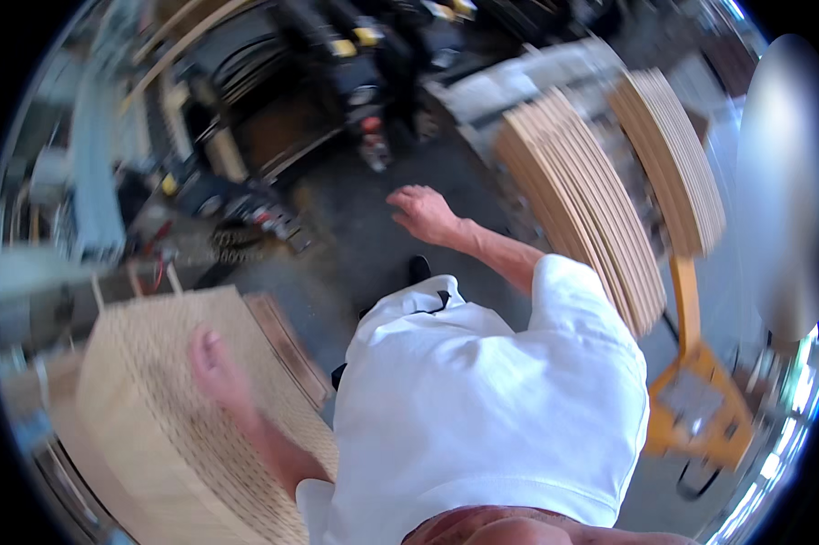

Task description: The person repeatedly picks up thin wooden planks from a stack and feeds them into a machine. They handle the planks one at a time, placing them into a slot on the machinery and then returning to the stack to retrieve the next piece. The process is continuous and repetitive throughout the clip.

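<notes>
My left hand [214,365] is over a large block of stacked pale wood pieces [173,400] at the lower left, whose face carries rows of small dark marks. Motion smears its fingers, and I cannot tell whether it touches the wood. My right hand [423,214] hangs in the air over the dark floor, its fingers loosely bent and the thumb apart, with nothing seen in it. Closest to that arm on the right is a stack of curved light-brown boards [582,204].
A second board stack [668,159] stands farther right, above a yellow pallet jack [700,404]. Dark machinery [355,68] lines the far side. Reddish-brown boards [287,345] lean beside the pale block. A grey metal beam [96,182] is at the far left.
</notes>
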`<state>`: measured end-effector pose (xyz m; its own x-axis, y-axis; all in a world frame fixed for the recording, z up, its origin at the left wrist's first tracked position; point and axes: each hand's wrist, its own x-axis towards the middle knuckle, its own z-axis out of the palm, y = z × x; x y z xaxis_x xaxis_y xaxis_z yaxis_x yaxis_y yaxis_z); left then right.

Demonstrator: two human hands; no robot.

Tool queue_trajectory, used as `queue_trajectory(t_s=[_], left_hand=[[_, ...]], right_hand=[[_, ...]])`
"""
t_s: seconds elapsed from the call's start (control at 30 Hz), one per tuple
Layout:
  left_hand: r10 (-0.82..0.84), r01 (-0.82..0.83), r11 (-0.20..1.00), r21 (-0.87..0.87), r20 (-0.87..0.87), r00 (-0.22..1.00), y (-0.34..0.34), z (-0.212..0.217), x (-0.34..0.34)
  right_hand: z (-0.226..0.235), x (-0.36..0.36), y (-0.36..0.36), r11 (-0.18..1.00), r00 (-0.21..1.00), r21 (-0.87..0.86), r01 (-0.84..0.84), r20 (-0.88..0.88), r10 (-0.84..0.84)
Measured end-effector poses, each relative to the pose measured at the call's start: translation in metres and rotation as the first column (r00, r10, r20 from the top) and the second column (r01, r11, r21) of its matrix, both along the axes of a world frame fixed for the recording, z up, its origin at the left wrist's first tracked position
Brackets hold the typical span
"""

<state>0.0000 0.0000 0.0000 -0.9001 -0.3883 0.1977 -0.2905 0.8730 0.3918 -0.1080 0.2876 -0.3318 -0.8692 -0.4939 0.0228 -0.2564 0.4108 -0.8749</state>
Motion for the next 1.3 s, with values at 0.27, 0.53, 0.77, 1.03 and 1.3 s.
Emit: queue_trajectory(t_s=[0.27,0.53,0.77,1.03,1.3], left_hand=[[-0.455,0.404,0.740,0.538,-0.042,0.890,0.174,-0.267,-0.264],[-0.677,0.537,0.616,0.577,0.038,0.735,0.311,-0.339,-0.292],[-0.704,0.582,0.557,0.592,-0.036,0.710,0.278,-0.365,-0.381],[-0.545,0.529,0.839,-0.128,-0.196,0.815,0.081,-0.335,-0.698],[-0.190,0.233,0.897,-0.375,0.148,0.970,-0.017,-0.324,-0.847]], right_hand=[[-0.017,-0.130,0.284,0.567,0.545,0.197,0.800,-0.634,-0.548],[-0.048,0.010,0.447,0.178,0.458,0.443,0.879,-0.680,-0.572],[-0.037,0.019,0.449,0.162,0.530,0.535,0.829,-0.661,-0.531],[0.057,-0.056,0.345,0.137,0.442,0.507,0.851,-0.550,-0.709],[0.120,-0.203,0.223,0.468,0.639,0.453,0.759,-0.377,-0.671]])
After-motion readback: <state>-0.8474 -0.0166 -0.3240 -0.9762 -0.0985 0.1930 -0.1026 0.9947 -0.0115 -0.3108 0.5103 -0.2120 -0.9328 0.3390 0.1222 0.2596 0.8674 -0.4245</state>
